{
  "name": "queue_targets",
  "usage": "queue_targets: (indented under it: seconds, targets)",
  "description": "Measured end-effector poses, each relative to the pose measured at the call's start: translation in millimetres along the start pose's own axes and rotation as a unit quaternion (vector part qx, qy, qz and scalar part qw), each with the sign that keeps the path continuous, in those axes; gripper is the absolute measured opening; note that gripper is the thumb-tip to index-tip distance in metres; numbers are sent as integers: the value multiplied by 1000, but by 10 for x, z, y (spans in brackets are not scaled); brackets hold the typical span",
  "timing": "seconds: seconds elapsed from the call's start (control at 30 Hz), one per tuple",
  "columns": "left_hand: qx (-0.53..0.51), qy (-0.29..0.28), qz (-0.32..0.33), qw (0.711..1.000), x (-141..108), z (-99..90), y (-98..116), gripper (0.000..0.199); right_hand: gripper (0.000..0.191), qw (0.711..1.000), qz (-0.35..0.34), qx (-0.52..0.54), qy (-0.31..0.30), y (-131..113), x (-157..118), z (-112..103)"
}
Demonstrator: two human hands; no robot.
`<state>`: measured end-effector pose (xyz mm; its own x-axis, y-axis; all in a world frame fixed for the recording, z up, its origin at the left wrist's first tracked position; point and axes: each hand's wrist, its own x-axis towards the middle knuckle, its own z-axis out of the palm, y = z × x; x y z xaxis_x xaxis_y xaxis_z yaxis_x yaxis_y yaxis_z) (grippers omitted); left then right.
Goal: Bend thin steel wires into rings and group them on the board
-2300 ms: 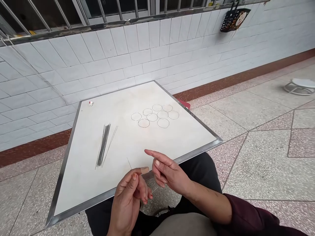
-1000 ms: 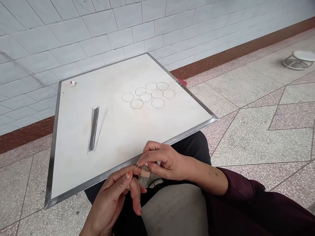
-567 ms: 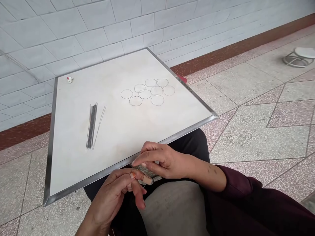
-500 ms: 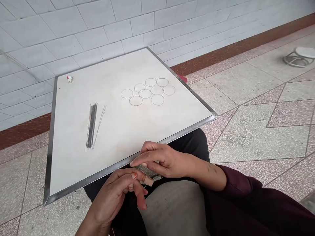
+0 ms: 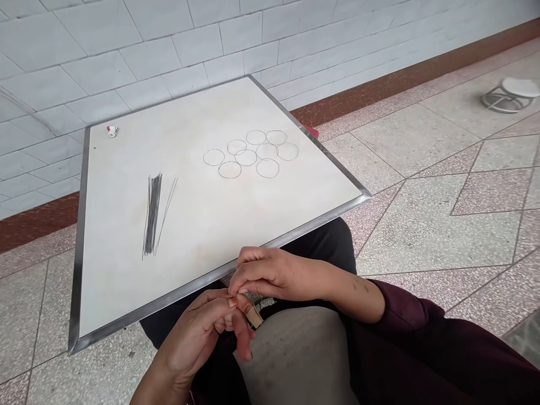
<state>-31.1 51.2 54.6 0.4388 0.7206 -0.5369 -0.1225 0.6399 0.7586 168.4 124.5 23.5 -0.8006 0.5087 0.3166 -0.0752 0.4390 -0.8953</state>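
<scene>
My left hand is closed in a pinch at the table's near edge, above my lap. A tan bandage or finger wrap covers one of its fingers. Between the hands is a thin wire, mostly hidden by the fingers. My right hand meets the left fingertips from above, thumb and forefinger pinched together on the wire. Farther off on the white table lies a bundle of straight dark wires, with a couple of loose wires beside it. Several thin wire rings lie partly overlapping to the right.
A small white-and-red object rests near the table's far left corner. Metal trim edges the tabletop. Behind it stands a white tiled wall. A round stool is on the floor at far right.
My right fingers have closed in and down to the left fingertips; before, they were more extended with a bit of thin wire showing between the hands. The view has shifted slightly.
</scene>
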Motion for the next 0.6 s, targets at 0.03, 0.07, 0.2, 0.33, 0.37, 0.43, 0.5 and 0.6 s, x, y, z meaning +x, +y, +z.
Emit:
queue_targets:
  seconds: [0.03, 0.07, 0.2, 0.33, 0.37, 0.43, 0.5, 0.6]
  targets:
    - [-2, 5, 0, 1000, 6, 1, -7, 33, 20, 1000, 1, -4, -2, -1, 3, -3]
    - [-4, 7, 1, 1000, 12, 1, -16, 33, 19, 1000, 3, -8, -3, -2, 5, -7]
    - [-24, 8, 6, 1000, 33, -12, -49, 29, 19, 1000, 10, -13, -1, 3, 2, -18]
    - [-39, 9, 4, 999, 59, -22, -65, 25, 18, 1000, 19, -4, 5, 0, -3, -26]
    - [-37, 11, 5, 999, 65, -23, -66, 24, 18, 1000, 20, -2, 4, -4, -2, -29]
    - [-34, 20, 4, 999, 74, -28, -68, 23, 17, 1000, 21, 1, 0, -15, 3, -38]
    - [-28, 31, -1, 999, 76, -33, -73, 21, 16, 1000, 27, 8, -8, -26, 9, -52]
    - [-18, 33, -9, 999, 72, -34, -89, 22, 13, 999, 35, 22, -18, -29, 14, -73]
